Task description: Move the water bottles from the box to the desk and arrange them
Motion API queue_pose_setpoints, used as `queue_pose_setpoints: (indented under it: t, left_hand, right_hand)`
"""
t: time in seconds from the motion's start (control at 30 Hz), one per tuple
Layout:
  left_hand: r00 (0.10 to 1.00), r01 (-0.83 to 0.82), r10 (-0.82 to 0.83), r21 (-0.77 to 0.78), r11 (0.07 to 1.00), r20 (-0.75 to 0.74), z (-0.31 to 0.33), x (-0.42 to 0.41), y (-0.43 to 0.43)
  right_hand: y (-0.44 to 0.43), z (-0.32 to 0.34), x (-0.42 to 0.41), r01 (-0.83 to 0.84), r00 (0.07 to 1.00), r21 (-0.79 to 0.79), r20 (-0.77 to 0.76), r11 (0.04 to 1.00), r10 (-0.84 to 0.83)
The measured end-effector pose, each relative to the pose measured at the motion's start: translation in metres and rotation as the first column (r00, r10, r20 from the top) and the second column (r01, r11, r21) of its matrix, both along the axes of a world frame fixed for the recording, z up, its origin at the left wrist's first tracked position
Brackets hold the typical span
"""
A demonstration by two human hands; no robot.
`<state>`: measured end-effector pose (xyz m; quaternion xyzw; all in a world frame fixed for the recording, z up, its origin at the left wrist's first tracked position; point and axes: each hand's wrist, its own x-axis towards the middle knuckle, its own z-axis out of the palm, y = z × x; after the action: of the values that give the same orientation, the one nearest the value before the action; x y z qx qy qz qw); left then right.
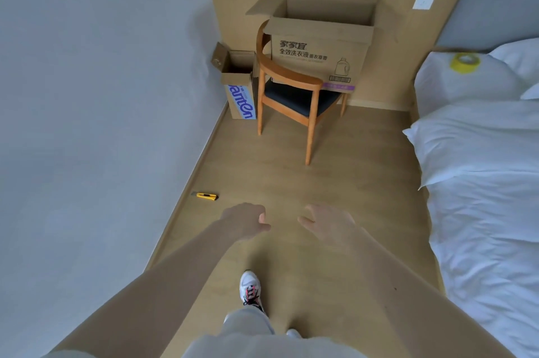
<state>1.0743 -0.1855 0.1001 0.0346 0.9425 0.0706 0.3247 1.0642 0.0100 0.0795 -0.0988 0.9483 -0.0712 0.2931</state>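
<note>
Barely started, by the look of it. No water bottles show anywhere and no desk is in view, so nothing can be counted as moved or arranged.

The left hand (246, 220) and right hand (326, 223) both reach forward over the light wooden floor (277, 177), well apart from either box. The left fingers are loosely curled and the right fingers relaxed and a bit spread; neither hand holds anything.

Two boxes could be the task's box. The large open brown cardboard box with black printed lettering (320, 48) sits on the seat of the wooden chair with a dark cushion (291, 92), flaps up, its inside hidden from this angle. The narrow tall cardboard box with blue lettering (239, 89) stands on the floor just beside the chair on the left, in the corner by the grey wall (102, 95). Its top is open but the inside is too dark to read. I cannot tell which one holds the bottles, or whether any are inside.

A yellow utility knife (207, 196) lies on the floor near the wall, ahead of the left hand. A yellow tape roll (465, 61) rests on the white bed (481, 168) at right. One white sneaker (250, 287) is stepping forward.

My judgement is that every step is left: reach the box, take the bottles out, carry them to the desk and line them up.
</note>
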Motion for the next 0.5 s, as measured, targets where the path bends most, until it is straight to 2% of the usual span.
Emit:
queue_pose_setpoints:
  t: [0.33, 0.5]
  left_hand:
    - [0.980, 0.197, -0.197, 0.094, 0.976, -0.013, -0.013, -0.190, 0.007]
    - [0.978, 0.208, -0.202, 0.116, 0.971, -0.055, 0.000, -0.291, -0.012]
  right_hand:
    - [0.010, -0.004, -0.155, 0.158, 0.987, 0.073, -0.012, 0.985, -0.158]
    - [-0.008, 0.008, -0.245, 0.230, 0.972, 0.058, -0.054, 0.972, -0.227]
